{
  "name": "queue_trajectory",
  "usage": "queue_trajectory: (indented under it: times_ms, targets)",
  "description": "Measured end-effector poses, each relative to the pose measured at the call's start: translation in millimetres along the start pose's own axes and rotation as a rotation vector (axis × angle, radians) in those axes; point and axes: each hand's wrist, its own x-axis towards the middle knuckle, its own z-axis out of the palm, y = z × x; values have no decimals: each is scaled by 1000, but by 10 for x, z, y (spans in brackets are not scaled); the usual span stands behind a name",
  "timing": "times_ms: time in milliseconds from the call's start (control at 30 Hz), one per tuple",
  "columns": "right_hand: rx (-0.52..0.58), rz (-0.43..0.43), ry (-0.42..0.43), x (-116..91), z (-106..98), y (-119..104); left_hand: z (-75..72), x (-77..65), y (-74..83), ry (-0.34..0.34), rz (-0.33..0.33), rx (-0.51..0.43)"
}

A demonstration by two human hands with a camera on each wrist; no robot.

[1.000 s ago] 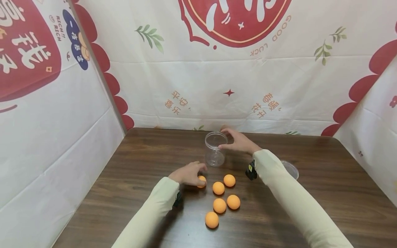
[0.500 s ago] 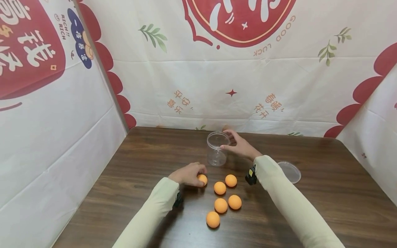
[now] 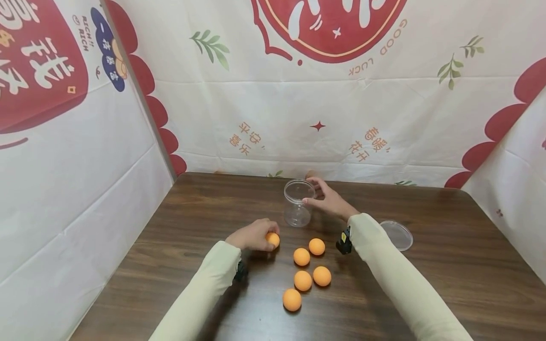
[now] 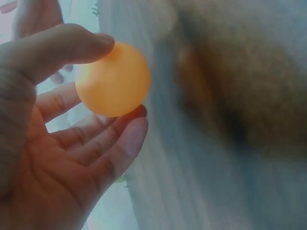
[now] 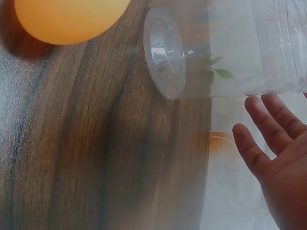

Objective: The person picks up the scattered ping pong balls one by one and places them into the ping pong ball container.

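Observation:
My left hand pinches an orange ping-pong ball between thumb and fingertips, left of the other balls. In the left wrist view the thumb lies on one side of it and the fingers on the other. A clear plastic jar stands upright and lidless toward the back of the table. At its right side, my right hand holds it near the rim, thumb in front and fingers behind. Part of that hand falls outside the right wrist view, where several fingertips are close against the jar wall.
Several loose orange balls lie on the brown wooden table in front of the jar. A clear round lid rests flat beside the right forearm. Printed cloth hangs behind the table and along its sides.
The left fingers have closed on the ball, and it has shifted slightly left and away from the loose balls. The right hand stays at the jar; the head view has moved a little.

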Motion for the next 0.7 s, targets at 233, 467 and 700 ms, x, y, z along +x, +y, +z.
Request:
queue_trajectory:
  times_ms: [233, 467, 700]
  targets:
    - [0, 5, 0, 7, 17, 3, -133, -17, 6, 30, 18, -4]
    - [8, -7, 15, -5, 1, -27, -316, 18, 56, 96, 29, -2]
    - [67, -7, 13, -10, 48, 43, -420, 65, 97, 149, 23, -14]
